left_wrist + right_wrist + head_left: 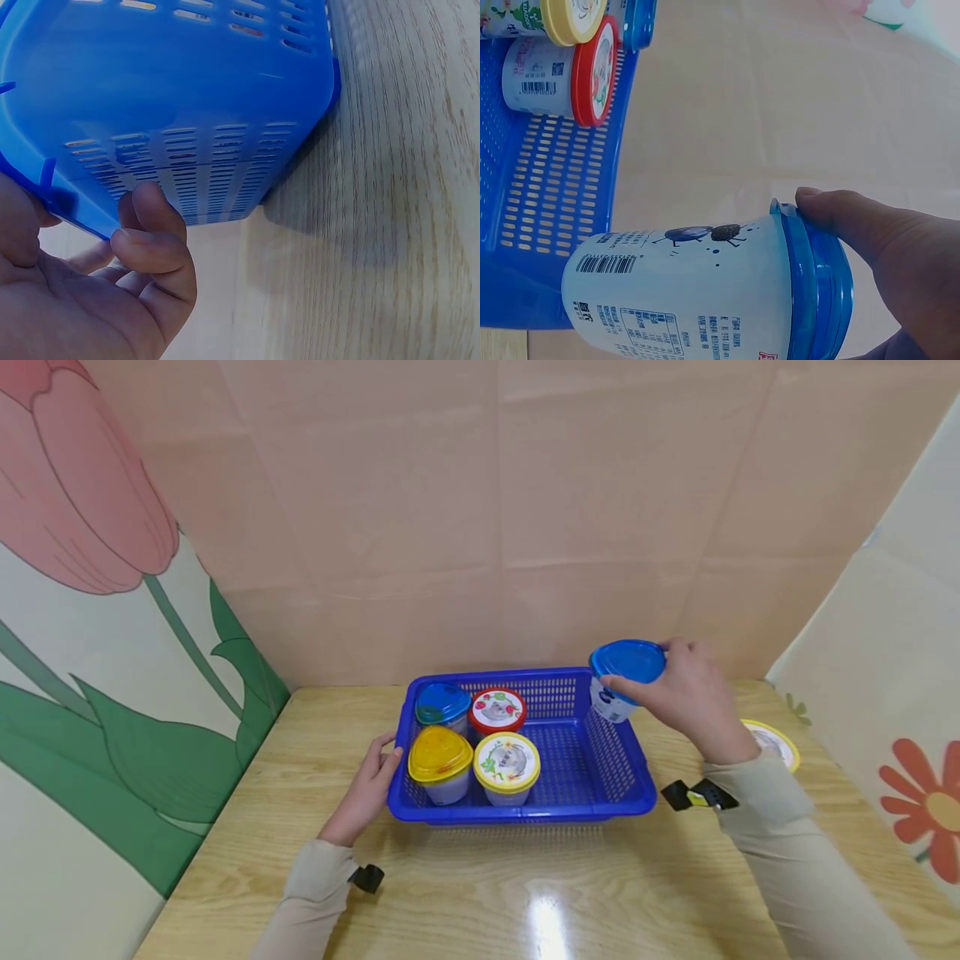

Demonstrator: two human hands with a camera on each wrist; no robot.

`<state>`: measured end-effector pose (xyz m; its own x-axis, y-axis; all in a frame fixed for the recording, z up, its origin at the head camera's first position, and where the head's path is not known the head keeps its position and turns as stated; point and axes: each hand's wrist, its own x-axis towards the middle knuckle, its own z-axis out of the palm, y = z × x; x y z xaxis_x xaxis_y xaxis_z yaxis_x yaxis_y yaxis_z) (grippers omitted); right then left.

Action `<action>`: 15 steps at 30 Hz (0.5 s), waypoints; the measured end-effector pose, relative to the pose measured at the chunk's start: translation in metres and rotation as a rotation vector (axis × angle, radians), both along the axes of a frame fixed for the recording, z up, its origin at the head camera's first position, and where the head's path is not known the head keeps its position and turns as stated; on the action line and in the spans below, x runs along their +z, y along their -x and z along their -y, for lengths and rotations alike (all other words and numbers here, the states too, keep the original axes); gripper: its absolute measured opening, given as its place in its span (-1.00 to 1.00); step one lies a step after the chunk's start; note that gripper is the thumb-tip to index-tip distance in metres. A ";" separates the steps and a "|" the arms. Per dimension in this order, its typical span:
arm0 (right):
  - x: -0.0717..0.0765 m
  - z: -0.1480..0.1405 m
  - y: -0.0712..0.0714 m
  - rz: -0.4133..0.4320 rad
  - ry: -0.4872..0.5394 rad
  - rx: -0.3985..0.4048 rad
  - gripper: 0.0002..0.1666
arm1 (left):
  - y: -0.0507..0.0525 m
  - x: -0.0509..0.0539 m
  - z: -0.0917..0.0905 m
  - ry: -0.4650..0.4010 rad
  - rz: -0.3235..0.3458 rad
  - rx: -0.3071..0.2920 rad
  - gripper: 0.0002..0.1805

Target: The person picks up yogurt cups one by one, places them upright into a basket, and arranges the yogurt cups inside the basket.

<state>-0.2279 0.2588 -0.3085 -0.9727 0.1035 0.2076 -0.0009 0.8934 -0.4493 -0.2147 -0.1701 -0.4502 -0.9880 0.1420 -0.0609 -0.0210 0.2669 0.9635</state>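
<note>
A blue plastic basket with slotted walls stands on the wooden table. At its left end, my left hand grips the rim, the fingers curled under it in the left wrist view. Over the basket's right end, my right hand holds a white tub with a blue lid by the lid, slightly tilted. The right wrist view shows a barcode and printed berries on this tub. Inside the basket's left half stand another blue-lidded tub, a red-lidded tub and two yellow-lidded tubs, one angular, one round.
Behind my right wrist, a round white lid top with a yellow rim shows on the table, partly hidden. A beige covered wall rises close behind the basket. Flower-patterned panels stand at both sides.
</note>
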 end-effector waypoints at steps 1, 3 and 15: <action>0.000 0.001 0.000 0.000 0.000 0.002 0.42 | 0.000 0.000 0.000 -0.002 0.004 0.001 -0.45; 0.000 0.002 0.001 0.002 0.001 0.006 0.41 | 0.000 -0.001 0.000 -0.007 0.012 0.001 -0.46; -0.002 0.010 0.007 0.025 0.001 0.008 0.45 | -0.002 0.004 -0.001 -0.016 0.007 -0.007 -0.46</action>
